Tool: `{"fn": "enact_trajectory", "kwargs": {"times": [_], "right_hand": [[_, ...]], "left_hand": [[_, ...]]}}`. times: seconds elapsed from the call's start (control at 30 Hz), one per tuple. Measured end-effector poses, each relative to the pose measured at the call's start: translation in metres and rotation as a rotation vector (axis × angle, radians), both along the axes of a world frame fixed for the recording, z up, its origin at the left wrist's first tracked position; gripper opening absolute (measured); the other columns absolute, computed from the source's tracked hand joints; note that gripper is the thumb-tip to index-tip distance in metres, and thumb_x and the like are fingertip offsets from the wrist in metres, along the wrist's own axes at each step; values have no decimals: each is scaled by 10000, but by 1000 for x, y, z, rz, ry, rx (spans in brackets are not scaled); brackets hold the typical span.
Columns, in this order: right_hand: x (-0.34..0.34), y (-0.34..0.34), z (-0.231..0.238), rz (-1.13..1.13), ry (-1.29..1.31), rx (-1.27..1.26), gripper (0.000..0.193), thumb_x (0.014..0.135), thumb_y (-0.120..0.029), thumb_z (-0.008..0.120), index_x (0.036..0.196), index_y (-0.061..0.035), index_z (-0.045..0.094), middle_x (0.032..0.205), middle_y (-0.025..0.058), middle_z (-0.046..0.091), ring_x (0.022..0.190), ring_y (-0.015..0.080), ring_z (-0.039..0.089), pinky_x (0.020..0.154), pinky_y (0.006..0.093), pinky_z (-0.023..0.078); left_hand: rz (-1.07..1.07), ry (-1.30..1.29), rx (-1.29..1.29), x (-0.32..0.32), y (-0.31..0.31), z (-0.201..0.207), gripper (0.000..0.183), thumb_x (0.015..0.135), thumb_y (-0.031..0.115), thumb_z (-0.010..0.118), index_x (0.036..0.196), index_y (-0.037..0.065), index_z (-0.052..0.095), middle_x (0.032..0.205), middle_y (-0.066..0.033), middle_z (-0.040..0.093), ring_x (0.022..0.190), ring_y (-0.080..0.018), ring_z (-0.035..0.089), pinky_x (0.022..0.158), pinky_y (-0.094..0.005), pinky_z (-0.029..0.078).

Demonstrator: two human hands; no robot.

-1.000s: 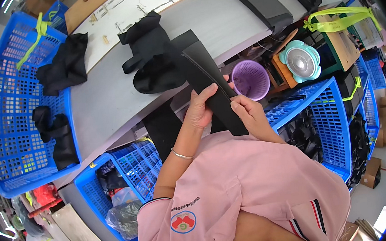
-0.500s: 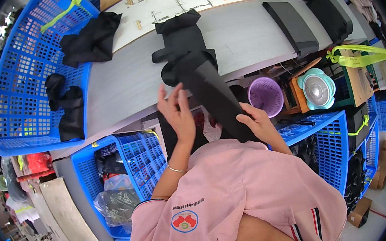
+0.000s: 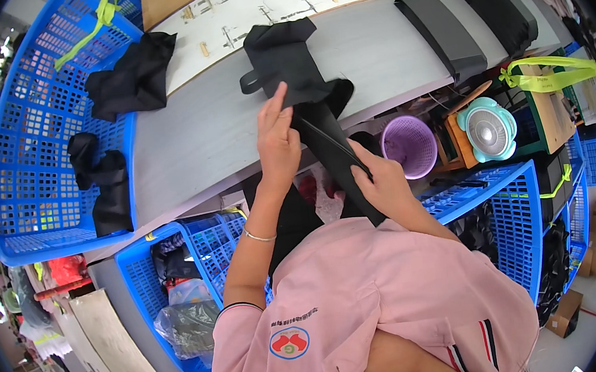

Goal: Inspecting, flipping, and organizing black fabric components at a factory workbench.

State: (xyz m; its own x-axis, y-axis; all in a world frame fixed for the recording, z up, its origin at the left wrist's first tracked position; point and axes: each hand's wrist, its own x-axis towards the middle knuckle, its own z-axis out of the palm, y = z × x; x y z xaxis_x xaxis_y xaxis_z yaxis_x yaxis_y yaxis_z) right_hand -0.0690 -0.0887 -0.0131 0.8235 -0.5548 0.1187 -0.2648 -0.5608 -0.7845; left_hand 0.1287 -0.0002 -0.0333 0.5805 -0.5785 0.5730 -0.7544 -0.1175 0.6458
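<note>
In the head view, the right hand is clamped on a long black strip, with the thumb lying on its upper face. This strip slants from the near edge of the grey table down to the front of the pink shirt. The left hand is beside the far part of the strip, its fingers stretched out and not closed around anything (whether they touch the black cloth, I cannot tell). The black fabric piece, with a small loop at its left side, lies on the table just beyond. Farther away there is a white board with dark marks. At the left stands a blue plastic basket, with a black cloth over its right side. To the right, below the table's level, is a purple perforated bin.
</note>
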Motion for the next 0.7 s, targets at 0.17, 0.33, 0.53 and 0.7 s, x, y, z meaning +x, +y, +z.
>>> {"fn": "enact_trajectory", "kwargs": {"times": [0.17, 0.33, 0.53, 0.7], "right_hand": [[45, -18, -40, -12, -61, -408, 211, 833, -147, 608, 1024, -57, 624, 740, 152, 628, 627, 378, 640, 528, 473, 501], [69, -35, -83, 109, -200, -267, 139, 807, -177, 651, 903, -77, 636, 800, 131, 625, 743, 305, 644, 594, 395, 504], [78, -44, -52, -174, -402, 1318, 441, 951, -212, 626, 1344, -43, 521, 1259, 90, 615, 1088, 223, 629, 908, 381, 544], [80, -34, -16, -167, -497, 1379, 446, 952, -226, 622, 1336, -23, 520, 1253, 108, 620, 1071, 225, 644, 891, 386, 568]], "left_hand": [[-379, -52, 1, -35, -7, 21, 284, 724, -127, 518, 975, -77, 641, 1390, -122, 555, 1291, -347, 496, 1052, -393, 438], [-538, 0, 84, -59, 8, 27, 248, 738, -62, 618, 973, -28, 688, 1343, -150, 583, 1262, -361, 526, 1025, -433, 463], [-51, 61, -72, -70, 42, 28, 702, 711, 10, 701, 1380, 22, 489, 1468, -198, 417, 1332, -342, 401, 1016, -388, 436], [82, 241, -120, -84, 19, 15, 760, 688, 14, 707, 1405, 32, 454, 1467, -192, 399, 1296, -363, 401, 1039, -422, 384]]}}
